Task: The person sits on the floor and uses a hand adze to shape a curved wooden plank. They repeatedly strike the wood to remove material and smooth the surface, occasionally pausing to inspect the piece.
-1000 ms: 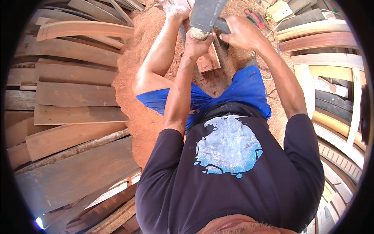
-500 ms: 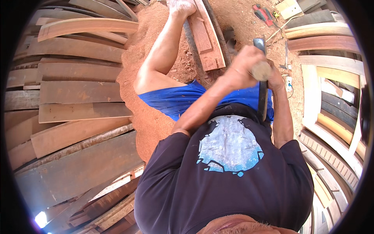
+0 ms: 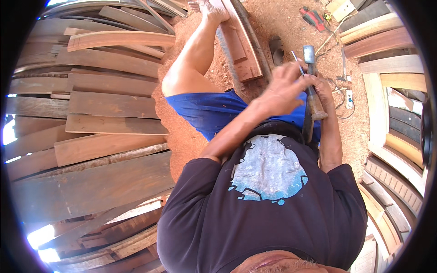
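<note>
My right hand (image 3: 322,89) is closed round a hammer, whose grey metal head (image 3: 308,54) points away from me and whose dark handle (image 3: 307,129) runs back toward my lap. A chisel with a worn wooden handle (image 3: 316,105) lies against the hammer at the same hand, its thin blade slanting up to the left. Blurred by motion, my left hand (image 3: 283,91) has its fingers stretched out over the chisel; contact is unclear. Farther off, a reddish wooden board (image 3: 252,73) with a recess cut in it lies under my bare foot (image 3: 215,12).
Stacked planks (image 3: 114,104) fill the left side. More timber (image 3: 380,41) and light wooden frames (image 3: 374,109) stand at the right. Sawdust (image 3: 184,141) covers the ground. A red and black tool (image 3: 313,19), a cable and a white power strip (image 3: 349,99) lie at the right.
My left hand has loosened from the chisel's handle and stretched out its fingers. The chisel has tipped, its handle end now toward me beside my right hand. The view has shifted slightly left.
</note>
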Motion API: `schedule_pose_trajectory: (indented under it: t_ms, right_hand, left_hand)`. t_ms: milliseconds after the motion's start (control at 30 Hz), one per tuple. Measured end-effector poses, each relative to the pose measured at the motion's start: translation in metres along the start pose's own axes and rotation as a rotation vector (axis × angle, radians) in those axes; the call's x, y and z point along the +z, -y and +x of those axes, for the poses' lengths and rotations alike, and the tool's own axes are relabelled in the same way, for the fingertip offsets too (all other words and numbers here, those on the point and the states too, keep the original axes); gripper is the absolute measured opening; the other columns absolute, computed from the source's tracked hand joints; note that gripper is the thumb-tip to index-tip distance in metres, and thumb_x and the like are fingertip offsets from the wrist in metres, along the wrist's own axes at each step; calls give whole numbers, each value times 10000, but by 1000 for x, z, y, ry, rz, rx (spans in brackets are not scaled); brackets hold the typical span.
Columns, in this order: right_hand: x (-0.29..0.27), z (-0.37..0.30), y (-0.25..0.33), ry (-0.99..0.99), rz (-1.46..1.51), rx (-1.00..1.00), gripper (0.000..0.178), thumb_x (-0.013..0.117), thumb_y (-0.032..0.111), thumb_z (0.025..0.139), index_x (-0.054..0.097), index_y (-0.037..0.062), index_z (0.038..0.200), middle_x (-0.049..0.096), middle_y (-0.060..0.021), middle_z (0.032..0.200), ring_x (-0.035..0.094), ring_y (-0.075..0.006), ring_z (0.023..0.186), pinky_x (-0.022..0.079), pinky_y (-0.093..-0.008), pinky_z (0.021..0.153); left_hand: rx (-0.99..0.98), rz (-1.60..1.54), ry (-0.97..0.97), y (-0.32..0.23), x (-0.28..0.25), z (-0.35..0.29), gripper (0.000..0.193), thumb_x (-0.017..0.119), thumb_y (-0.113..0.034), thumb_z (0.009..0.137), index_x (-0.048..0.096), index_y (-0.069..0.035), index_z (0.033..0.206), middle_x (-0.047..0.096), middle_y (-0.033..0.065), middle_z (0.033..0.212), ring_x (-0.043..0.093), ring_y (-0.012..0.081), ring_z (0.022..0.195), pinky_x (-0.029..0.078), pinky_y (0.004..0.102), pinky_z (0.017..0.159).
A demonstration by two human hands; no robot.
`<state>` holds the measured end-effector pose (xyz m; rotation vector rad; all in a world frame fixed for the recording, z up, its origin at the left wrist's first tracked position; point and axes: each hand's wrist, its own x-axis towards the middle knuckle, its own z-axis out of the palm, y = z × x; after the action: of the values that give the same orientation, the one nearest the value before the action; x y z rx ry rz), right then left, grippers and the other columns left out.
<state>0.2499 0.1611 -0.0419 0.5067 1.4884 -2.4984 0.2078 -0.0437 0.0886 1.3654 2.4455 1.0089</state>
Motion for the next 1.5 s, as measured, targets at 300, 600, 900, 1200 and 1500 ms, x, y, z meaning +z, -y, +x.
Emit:
schedule_pose_trajectory:
  t_ms: [300,600,900,1200,1500]
  right_hand:
    - [-55,-55,30,-20,-72,-33,563,764,355,896,633,-68,1244,675,-44,839,638,-132,691,528,-261,640]
    - [-104,-73,-90,-197,505,0,265,687,279,980,611,53,1097,627,-7,812,600,-144,641,529,-317,625]
    - [-149,-101,-130,-249,894,39,132,649,196,1022,581,95,1072,651,-46,887,630,-162,667,564,-338,669]
    - [-141,-69,-110,-376,797,192,162,663,167,1013,567,47,1066,644,-71,886,627,-154,654,585,-303,662]
    - [-89,-19,-76,-423,188,448,288,733,299,951,643,46,1053,660,13,795,632,-104,625,548,-261,609]
  left_hand:
    - [-100,520,-982,4,-189,-79,374,788,-115,887,638,-54,1223,594,161,1373,570,265,1220,459,390,1000]
    - [-1060,-100,-545,188,-38,-111,1134,890,-473,762,286,145,1497,471,375,1466,502,398,1378,405,430,1158]
    - [-1094,-112,-380,299,70,-82,752,911,-404,692,636,101,1176,723,180,1051,719,263,914,588,383,726]
    - [-1045,-812,-450,295,24,-145,918,861,-181,742,319,22,1454,659,196,1140,698,251,915,597,406,762]
    - [-1144,-318,-341,303,-1,-156,769,848,-441,800,542,74,1282,702,264,1156,708,381,1033,571,454,890]
